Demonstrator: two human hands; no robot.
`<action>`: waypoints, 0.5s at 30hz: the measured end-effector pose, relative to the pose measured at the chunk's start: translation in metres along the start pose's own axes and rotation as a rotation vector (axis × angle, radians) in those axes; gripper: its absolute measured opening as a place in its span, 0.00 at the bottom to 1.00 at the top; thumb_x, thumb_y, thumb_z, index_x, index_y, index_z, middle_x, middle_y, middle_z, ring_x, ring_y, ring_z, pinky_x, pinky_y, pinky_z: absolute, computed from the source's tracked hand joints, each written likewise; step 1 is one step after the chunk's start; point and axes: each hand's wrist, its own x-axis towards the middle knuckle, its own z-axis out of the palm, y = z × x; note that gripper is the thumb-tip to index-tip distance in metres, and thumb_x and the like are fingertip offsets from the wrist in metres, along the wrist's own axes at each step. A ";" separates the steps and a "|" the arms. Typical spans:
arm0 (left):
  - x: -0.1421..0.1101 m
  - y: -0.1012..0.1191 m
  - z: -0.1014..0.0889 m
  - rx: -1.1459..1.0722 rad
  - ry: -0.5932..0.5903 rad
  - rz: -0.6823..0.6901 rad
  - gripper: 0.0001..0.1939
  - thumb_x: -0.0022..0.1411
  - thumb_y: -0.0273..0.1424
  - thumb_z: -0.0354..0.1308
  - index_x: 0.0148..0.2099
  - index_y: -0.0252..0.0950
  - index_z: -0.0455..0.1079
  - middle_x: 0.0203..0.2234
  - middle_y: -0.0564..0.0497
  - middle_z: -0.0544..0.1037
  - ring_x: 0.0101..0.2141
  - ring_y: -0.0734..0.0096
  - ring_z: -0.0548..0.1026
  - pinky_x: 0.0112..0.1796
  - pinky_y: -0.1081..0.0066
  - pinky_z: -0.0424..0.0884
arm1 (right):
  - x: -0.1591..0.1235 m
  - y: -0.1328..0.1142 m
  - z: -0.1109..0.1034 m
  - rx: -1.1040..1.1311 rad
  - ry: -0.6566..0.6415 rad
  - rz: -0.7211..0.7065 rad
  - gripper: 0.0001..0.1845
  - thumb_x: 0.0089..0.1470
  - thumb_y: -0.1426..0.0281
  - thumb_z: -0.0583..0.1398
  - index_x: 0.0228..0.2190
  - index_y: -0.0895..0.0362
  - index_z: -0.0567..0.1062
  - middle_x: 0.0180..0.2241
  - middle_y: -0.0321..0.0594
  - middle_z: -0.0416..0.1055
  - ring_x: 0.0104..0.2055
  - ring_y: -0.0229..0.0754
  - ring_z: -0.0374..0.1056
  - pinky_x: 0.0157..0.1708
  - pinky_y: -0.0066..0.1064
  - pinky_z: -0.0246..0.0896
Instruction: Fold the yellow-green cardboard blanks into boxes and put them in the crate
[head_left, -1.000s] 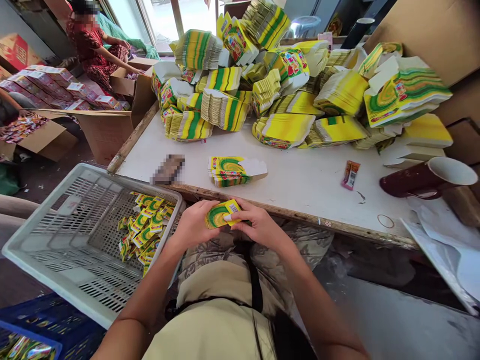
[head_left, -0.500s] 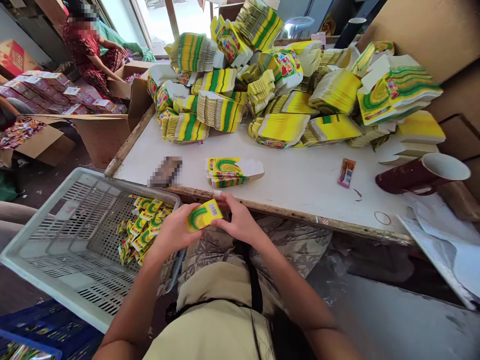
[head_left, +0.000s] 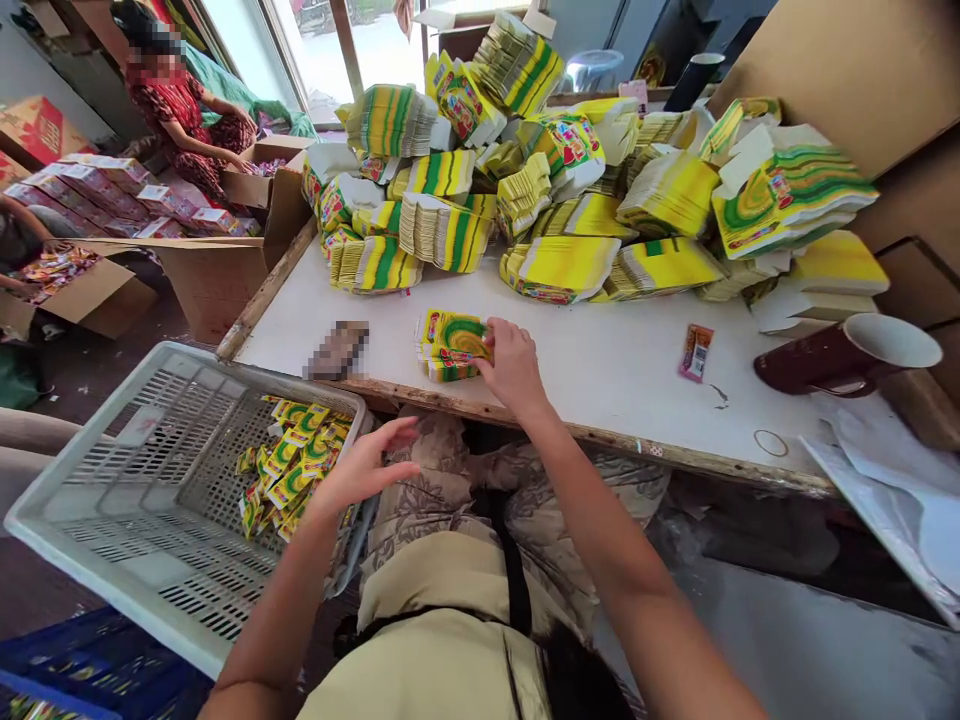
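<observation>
Yellow-and-green flat cartons point(head_left: 450, 337) lie stacked on the white surface point(head_left: 600, 350), the right hand point(head_left: 516, 365) at one end.
Their long axis runs sideways, roughly along the surface's near edge, and the right hand pinches the right end; how many cartons it grips, I cannot tell. The left hand point(head_left: 367, 465) is farther off, thumb and fingers apart around nothing, by the right rim of the crate point(head_left: 161, 563).

Mid-frame cartons point(head_left: 448, 352) are yellow with green swirls, 1 mug point(head_left: 814, 360) at right maroon, the lower-left crate point(head_left: 124, 505) pale grey.
</observation>
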 end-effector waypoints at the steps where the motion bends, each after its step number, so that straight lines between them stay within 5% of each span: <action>1: 0.013 0.004 0.014 -0.144 0.049 0.015 0.38 0.52 0.44 0.68 0.62 0.41 0.62 0.53 0.39 0.75 0.51 0.55 0.76 0.51 0.55 0.72 | -0.008 -0.006 -0.003 0.043 0.019 0.004 0.25 0.50 0.74 0.64 0.50 0.60 0.66 0.40 0.50 0.71 0.44 0.56 0.65 0.48 0.48 0.60; 4: 0.047 0.018 0.047 -0.560 0.259 0.128 0.39 0.48 0.50 0.68 0.58 0.39 0.65 0.54 0.39 0.73 0.54 0.54 0.73 0.51 0.57 0.72 | -0.039 -0.028 -0.006 0.345 -0.051 0.024 0.28 0.49 0.70 0.66 0.50 0.56 0.63 0.35 0.41 0.69 0.39 0.50 0.66 0.44 0.43 0.62; 8: 0.068 0.037 0.066 -0.877 0.591 0.259 0.30 0.54 0.58 0.58 0.47 0.39 0.69 0.39 0.46 0.76 0.42 0.62 0.77 0.43 0.62 0.75 | -0.080 -0.060 0.004 0.970 -0.299 0.119 0.30 0.49 0.63 0.67 0.50 0.52 0.60 0.31 0.33 0.66 0.33 0.41 0.66 0.35 0.33 0.64; 12: 0.065 0.046 0.059 -0.788 0.871 0.315 0.26 0.52 0.56 0.62 0.40 0.40 0.65 0.27 0.56 0.68 0.26 0.76 0.68 0.33 0.72 0.70 | -0.098 -0.082 0.017 1.163 -0.271 0.183 0.21 0.51 0.64 0.65 0.45 0.52 0.66 0.32 0.34 0.66 0.34 0.39 0.65 0.35 0.30 0.63; 15: 0.054 0.044 0.052 -0.682 0.875 0.309 0.30 0.48 0.58 0.63 0.40 0.40 0.64 0.28 0.56 0.68 0.26 0.77 0.67 0.31 0.74 0.68 | -0.096 -0.081 0.017 1.082 -0.234 0.199 0.13 0.52 0.65 0.64 0.39 0.53 0.70 0.31 0.34 0.68 0.32 0.38 0.64 0.34 0.29 0.62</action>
